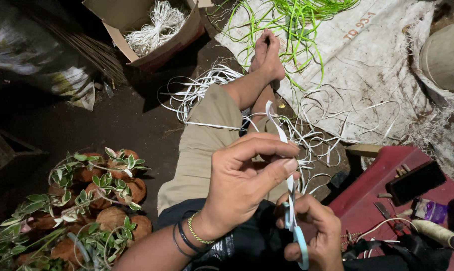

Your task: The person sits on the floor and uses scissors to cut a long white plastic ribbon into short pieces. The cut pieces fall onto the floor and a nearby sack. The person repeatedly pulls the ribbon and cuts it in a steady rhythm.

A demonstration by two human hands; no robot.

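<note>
We see the left hand (pixel 247 175) pinching a white plastic strip (pixel 279 131) between thumb and fingers, near the middle of the scene above the lap. Just below it, the right hand (pixel 314 233) is closed around light blue scissors (pixel 296 233), whose blades run up along the strip. Loose white strips (pixel 202 88) lie on the floor beside the outstretched legs, and green strips (pixel 292 25) spread over a woven sack (pixel 367 55) farther away. To the left sit small plants in coconut husks (pixel 94 193); far left stands a cardboard box (pixel 151 30).
</note>
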